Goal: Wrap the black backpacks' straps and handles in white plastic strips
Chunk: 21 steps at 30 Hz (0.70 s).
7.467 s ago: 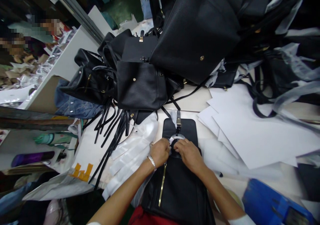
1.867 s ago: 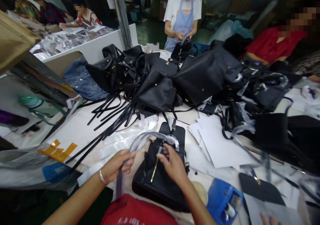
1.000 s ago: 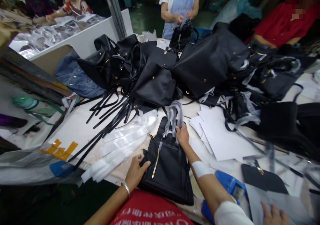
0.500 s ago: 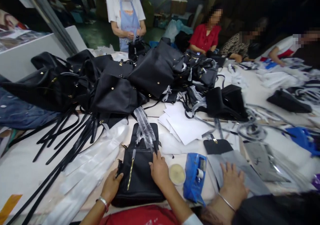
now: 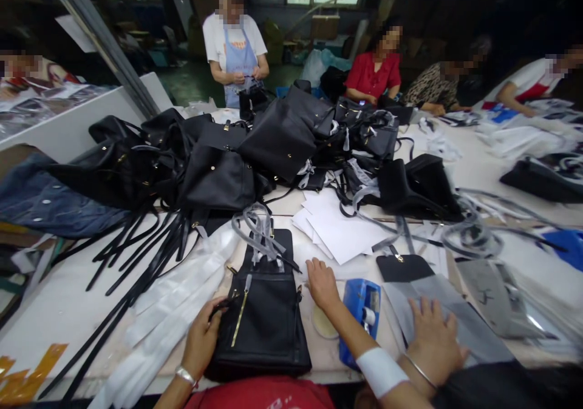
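A black bag (image 5: 262, 321) with a slanted gold zip lies in front of me, its top flap pointing away. My left hand (image 5: 203, 336) is closed on the bag's left edge, by a small black strap piece. Clear plastic-wrapped straps (image 5: 262, 239) lie looped over the flap. To the right of the bag, my right hand (image 5: 322, 283) reaches forward with fingers stretched out, at a thin white foam sheet (image 5: 339, 267); whether it touches the sheet is unclear. Beneath that forearm is a round pale tub (image 5: 324, 324), partly hidden, beside a blue tape dispenser (image 5: 359, 312).
Black bags (image 5: 218, 175) are heaped across the table's far side. White paper sheets (image 5: 339, 227) lie ahead. White plastic strips (image 5: 168, 306) and long black straps (image 5: 109, 312) spread leftward. Close on the right, a co-worker's hand (image 5: 432, 330) rests on grey sheet material (image 5: 464, 318). Several people work beyond.
My right hand has left the bag's right edge and moved right and forward to the foam sheet. The plastic-wrapped straps now lie in loops on the flap. My left hand stays at the bag.
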Each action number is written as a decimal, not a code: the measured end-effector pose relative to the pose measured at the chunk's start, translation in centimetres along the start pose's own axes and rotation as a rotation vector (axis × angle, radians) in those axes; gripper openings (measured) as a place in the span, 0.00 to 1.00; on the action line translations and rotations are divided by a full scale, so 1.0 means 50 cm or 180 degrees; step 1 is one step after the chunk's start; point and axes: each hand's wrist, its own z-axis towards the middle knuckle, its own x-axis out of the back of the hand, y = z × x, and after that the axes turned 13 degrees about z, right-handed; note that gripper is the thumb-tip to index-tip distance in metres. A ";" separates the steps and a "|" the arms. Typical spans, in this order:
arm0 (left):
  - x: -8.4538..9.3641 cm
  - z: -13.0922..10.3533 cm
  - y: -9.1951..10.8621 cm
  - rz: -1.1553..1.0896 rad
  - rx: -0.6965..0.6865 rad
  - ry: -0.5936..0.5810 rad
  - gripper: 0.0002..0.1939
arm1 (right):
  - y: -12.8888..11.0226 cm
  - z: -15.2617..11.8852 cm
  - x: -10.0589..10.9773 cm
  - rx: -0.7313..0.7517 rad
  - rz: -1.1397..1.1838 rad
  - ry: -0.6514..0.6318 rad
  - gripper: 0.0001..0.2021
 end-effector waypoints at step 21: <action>0.051 -0.013 0.101 -0.1711 0.0672 -0.0534 0.23 | -0.005 -0.037 -0.004 -0.0206 0.0141 -0.0322 0.07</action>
